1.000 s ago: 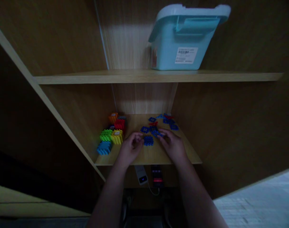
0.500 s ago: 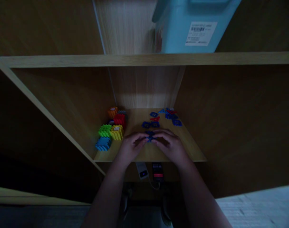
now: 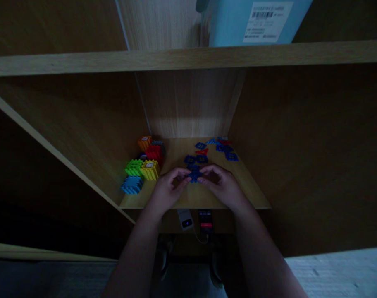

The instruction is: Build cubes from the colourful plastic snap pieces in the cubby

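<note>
Over the front of the wooden shelf, my left hand (image 3: 172,186) and my right hand (image 3: 220,182) pinch opposite sides of dark blue interlocking plastic tiles (image 3: 194,176). Thumbs and fingertips of both hands press on the edges. How the tiles join is too dark to tell. Just behind them lie two more dark blue tiles, a left one (image 3: 189,159) and a right one (image 3: 202,159). A red triangular tile (image 3: 202,152) is further back, with another blue tile (image 3: 200,145) behind it.
Block stacks stand at left: yellow (image 3: 150,170), green (image 3: 134,167), light blue (image 3: 132,185), red (image 3: 154,152) and orange (image 3: 144,142). Loose tiles (image 3: 231,157) lie at the back right. Below the shelf are a white device (image 3: 185,219) and a phone (image 3: 206,221). A blue bin (image 3: 228,25) stands above.
The held tiles now show flatter and more openly between my fingers. Both hands stay in nearly the same place. The view has tilted slightly downward.
</note>
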Available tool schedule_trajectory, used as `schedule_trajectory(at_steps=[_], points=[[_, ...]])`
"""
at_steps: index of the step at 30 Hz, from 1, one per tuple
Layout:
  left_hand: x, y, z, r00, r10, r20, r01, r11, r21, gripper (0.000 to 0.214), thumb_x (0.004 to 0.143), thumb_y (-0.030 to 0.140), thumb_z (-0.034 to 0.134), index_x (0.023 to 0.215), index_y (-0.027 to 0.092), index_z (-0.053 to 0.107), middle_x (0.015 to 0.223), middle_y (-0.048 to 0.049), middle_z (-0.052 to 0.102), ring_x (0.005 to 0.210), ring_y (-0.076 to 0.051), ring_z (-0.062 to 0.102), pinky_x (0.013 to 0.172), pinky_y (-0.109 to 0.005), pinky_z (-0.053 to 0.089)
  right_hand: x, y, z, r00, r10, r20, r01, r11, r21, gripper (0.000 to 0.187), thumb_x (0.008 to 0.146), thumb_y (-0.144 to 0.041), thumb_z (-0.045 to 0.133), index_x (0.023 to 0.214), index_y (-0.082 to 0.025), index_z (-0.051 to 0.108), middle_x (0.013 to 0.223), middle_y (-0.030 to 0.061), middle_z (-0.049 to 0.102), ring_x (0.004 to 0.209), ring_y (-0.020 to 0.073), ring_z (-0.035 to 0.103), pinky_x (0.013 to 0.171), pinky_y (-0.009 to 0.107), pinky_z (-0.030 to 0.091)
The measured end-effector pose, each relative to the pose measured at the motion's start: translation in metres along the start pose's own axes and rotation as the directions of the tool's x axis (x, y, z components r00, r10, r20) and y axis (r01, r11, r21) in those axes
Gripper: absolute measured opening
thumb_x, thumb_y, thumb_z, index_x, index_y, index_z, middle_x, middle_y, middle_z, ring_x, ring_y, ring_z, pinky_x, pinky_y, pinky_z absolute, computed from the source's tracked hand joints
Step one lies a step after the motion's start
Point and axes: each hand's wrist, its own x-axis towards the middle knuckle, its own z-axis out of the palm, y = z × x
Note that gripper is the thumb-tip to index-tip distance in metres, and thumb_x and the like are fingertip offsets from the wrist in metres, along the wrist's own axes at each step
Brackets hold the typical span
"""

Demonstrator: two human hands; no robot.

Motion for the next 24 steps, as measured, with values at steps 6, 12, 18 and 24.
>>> schedule_trajectory(at_steps=[6,12,18,24], points=[[0.008,-0.006,0.001,0.998,-0.024,-0.05,0.026,0.998,0.055,0.025,0.088,0.013,0.071,0.112,0.021,0.066,0.109,-0.0044,0.073,0.101,-0.019,0.07,0.091,-0.032,0.056,0.003,0.006,0.002,0.998,0.042,-0.052,-0.053,0.974,-0.222,0.025,0.092,-0.039,0.08,0.114,-0.029,0.071,0.118,0.005,0.077,0.111,0.0267,0.071,0.101,0.045,0.055],[0.01,-0.012,0.002,1.0,-0.016,0.022,0.014,0.996,0.087,0.029,0.082,0.008,0.074,0.106,0.021,0.068,0.104,-0.003,0.074,0.097,-0.019,0.07,0.093,-0.034,0.057,0.004,0.005,0.002,0.998,0.069,0.009,-0.065,0.969,-0.238,0.025,0.093,-0.037,0.079,0.115,-0.029,0.07,0.12,0.0051,0.077,0.114,0.0264,0.071,0.102,0.044,0.055],[0.01,-0.012,0.003,0.997,-0.064,0.037,0.059,0.991,0.12,0.03,0.082,0.006,0.075,0.107,0.021,0.069,0.102,-0.0021,0.075,0.098,-0.019,0.072,0.094,-0.034,0.057,0.003,0.003,0.002,0.996,0.081,0.026,-0.072,0.963,-0.259,0.027,0.091,-0.033,0.081,0.115,-0.028,0.07,0.12,0.0041,0.077,0.114,0.0248,0.072,0.102,0.042,0.055],[0.009,-0.01,0.004,0.996,-0.075,0.051,0.068,0.989,0.135,0.025,0.086,0.007,0.07,0.107,0.022,0.069,0.1,-0.0021,0.076,0.096,-0.019,0.074,0.093,-0.035,0.059,0.003,0.006,0.002,0.996,0.074,0.044,-0.06,0.965,-0.253,0.029,0.093,-0.034,0.077,0.12,-0.029,0.069,0.122,0.0052,0.077,0.115,0.0261,0.072,0.102,0.044,0.055]])
